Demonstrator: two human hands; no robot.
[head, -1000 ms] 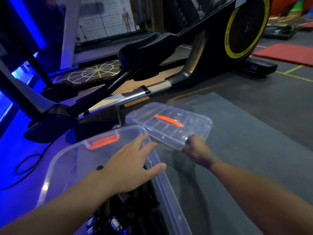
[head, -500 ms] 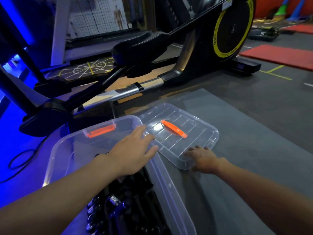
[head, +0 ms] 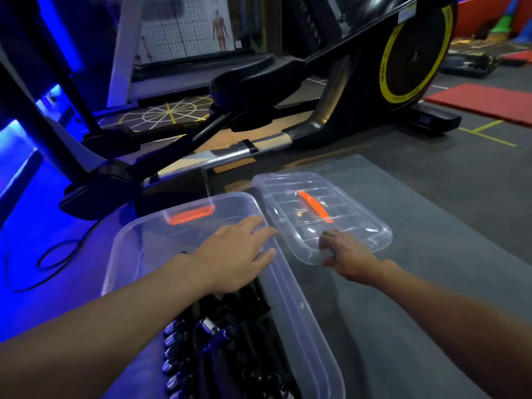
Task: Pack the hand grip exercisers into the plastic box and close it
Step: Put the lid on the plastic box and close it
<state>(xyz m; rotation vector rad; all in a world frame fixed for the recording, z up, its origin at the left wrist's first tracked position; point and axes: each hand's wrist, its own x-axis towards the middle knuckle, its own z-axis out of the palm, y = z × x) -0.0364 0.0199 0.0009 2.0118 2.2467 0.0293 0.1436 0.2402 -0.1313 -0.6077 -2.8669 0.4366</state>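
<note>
Our right grip (head: pixel 349 256) curls its fingers round the near edge of the clear lid (head: pixel 339 214), which lies on the grey mat (head: pixel 437 283) just beside the plastic box (head: pixel 302 326); our left grip (head: pixel 233 254) spreads flat, fingers straight, holding nothing, over the box's right rim; hand grip exercisers (head: pixel 210 344) lie inside the box, at its near end; an elliptical trainer (head: pixel 359 90) stands behind.

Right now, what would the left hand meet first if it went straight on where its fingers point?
Likely the left edge of the clear lid, just past the box rim; depth is unclear.
</note>
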